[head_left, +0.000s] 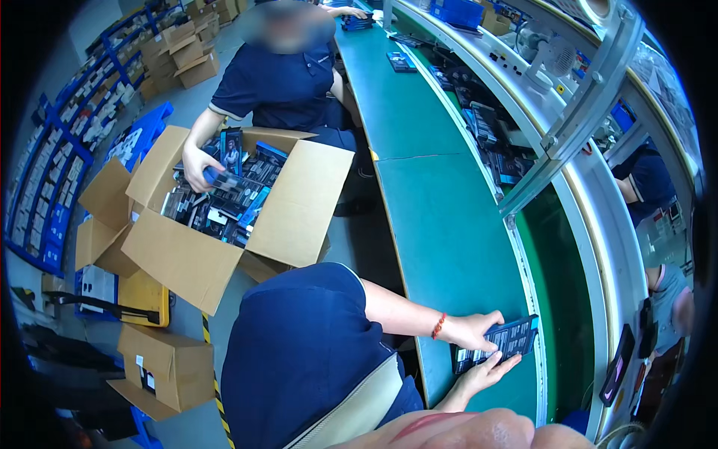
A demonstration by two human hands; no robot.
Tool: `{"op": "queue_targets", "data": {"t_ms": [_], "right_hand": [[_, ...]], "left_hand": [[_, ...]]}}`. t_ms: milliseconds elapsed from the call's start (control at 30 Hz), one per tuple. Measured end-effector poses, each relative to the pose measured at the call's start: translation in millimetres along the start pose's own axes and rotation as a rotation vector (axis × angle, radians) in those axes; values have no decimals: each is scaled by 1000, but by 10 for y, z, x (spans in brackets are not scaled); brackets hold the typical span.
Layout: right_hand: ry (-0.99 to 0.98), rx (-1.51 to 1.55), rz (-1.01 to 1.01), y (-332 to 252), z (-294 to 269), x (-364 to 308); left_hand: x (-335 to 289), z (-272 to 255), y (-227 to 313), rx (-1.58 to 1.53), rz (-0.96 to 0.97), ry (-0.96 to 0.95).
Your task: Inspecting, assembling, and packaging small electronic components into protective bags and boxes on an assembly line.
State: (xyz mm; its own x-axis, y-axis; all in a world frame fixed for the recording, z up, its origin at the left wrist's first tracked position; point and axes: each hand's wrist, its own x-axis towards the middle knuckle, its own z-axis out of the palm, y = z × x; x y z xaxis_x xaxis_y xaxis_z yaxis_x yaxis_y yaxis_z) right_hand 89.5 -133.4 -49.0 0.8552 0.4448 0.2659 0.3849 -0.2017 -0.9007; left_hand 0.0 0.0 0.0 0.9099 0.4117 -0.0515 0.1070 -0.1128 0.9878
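Observation:
Over the green bench, my left hand point(473, 331), with a red beaded bracelet at the wrist, holds a group of flat dark boxes point(516, 338) with blue ends. Its thumb and fingers bend around their upper side. From below, my right hand point(480, 380) holds the same boxes along their near edge, thumb on the printed face and fingers fairly straight. How many boxes there are is hard to tell. The boxes are tilted, close to the bench's far rail.
A co-worker's hand point(198, 168) grips a dark package over an open carton point(303, 198) full of similar boxes. The green bench point(426, 202) runs alongside. Beyond its rail lie more dark boxes point(486, 127). A metal post point(572, 112) rises there. Another carton point(168, 367) stands on the floor.

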Motion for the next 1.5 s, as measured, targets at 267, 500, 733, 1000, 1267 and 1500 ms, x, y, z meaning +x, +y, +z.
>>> {"op": "queue_targets", "data": {"t_ms": [267, 500, 733, 1000, 1267, 1500], "right_hand": [[-73, 382, 38, -234, 53, -73], [-90, 242, -8, -278, 192, -48], [-107, -69, -230, -459, 207, -68], [182, -261, -319, -345, -334, -29], [762, -1218, -84, -61, -2745, -171], [489, -939, 931, 67, -3860, -384]], "left_hand": [[-374, -1465, 331, 519, 297, 398], [-203, -3822, -24, 1716, 499, 813], [-231, -4227, -856, 1789, -245, 830], [-44, -3825, -1012, 1854, 281, 968], [-129, -2968, -616, 1561, 556, 772], [88, -1849, -311, 1118, 933, 423]]}}
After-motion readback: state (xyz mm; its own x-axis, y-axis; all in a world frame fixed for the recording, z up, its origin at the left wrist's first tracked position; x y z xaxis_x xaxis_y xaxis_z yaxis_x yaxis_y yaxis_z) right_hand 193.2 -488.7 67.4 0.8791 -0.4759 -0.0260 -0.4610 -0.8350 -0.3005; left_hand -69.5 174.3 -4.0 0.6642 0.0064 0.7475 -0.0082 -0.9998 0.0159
